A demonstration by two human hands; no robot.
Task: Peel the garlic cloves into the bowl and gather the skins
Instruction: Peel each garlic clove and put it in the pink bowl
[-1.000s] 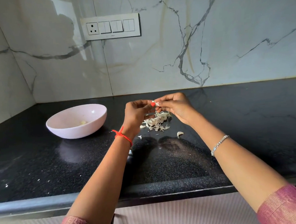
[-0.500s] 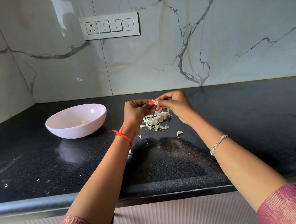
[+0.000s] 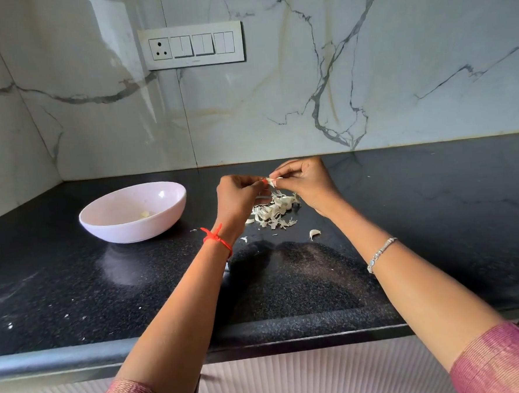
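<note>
We face a white marble wall (image 3: 277,104) veined in grey, which meets a side wall at a corner on the left. Below it runs a black speckled stone countertop (image 3: 75,283), and a white ribbed cabinet front (image 3: 308,375) shows under its near edge. Two bare forearms in dusty-pink woven sleeves (image 3: 499,361) reach from that edge toward the middle of the counter.

On the left half stands a pale pink round bowl (image 3: 126,228), upright. On the wall above it, a little to the right, we see a white rectangular switch plate (image 3: 194,45) with one socket and a row of rocker switches.

The left hand (image 3: 237,197) and the right hand (image 3: 307,182) meet in the air near the back of the counter, with curled fingers and fingertips close together. Directly beneath them a loose heap of white papery garlic skins (image 3: 272,210) lies on the stone, to the right of the bowl and apart from it.

A silver beaded bracelet (image 3: 380,254) circles the right wrist and a red knotted thread (image 3: 216,238) the left. Just nearer than the heap lies a curved whitish piece (image 3: 314,234); we cannot tell whether it is clove or husk. A small yellowish peeled clove (image 3: 145,214) rests on the bowl's bottom.

Smallest is the white garlic clove (image 3: 271,181). Both hands pinch it between thumb and fingertips, the left from its left side and the right from its right.
</note>
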